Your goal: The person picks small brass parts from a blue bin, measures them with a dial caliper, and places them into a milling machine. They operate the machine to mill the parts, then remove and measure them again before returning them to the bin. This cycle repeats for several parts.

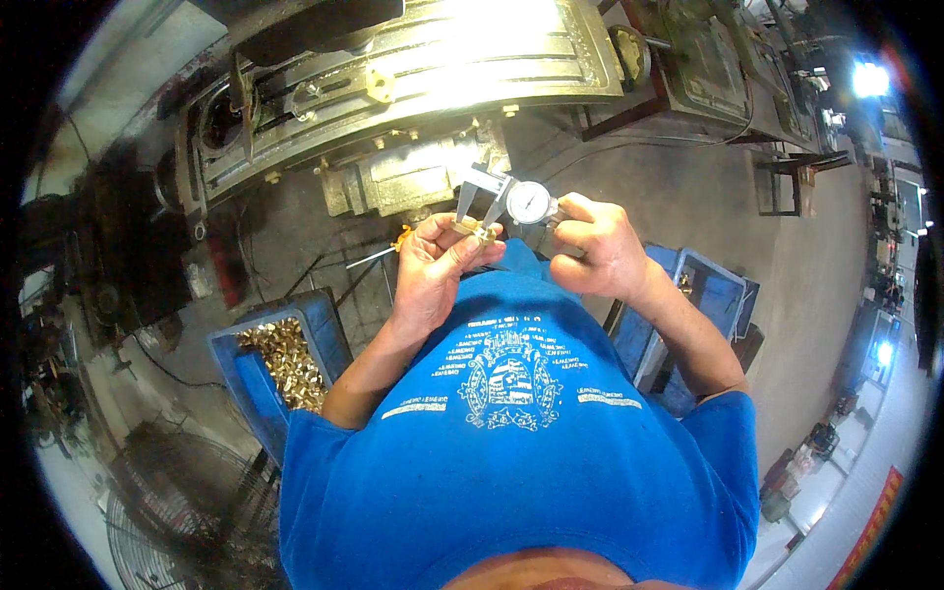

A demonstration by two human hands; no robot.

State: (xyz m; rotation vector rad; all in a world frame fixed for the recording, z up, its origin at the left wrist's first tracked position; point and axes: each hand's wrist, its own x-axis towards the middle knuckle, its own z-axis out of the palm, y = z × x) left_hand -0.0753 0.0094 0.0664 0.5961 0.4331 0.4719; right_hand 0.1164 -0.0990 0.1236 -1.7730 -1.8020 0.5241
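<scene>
In front of my chest, my left hand [438,261] pinches a small brass fitting [472,228] between thumb and fingers. My right hand [598,246] grips a dial caliper [531,203], a metal one with a round white dial, near its right end. The caliper's jaws point down toward my left hand, and the brass fitting lies at their tips. Whether both jaws touch the fitting is too small to tell. My left fingers partly cover the fitting.
A machine table [433,74] with long slots stretches across the far side. A blue bin [231,369] of many brass pieces stands at my left, another blue bin [713,285] at my right. A wire-guarded fan [182,492] is at the lower left. A metal stand [787,177] stands far right.
</scene>
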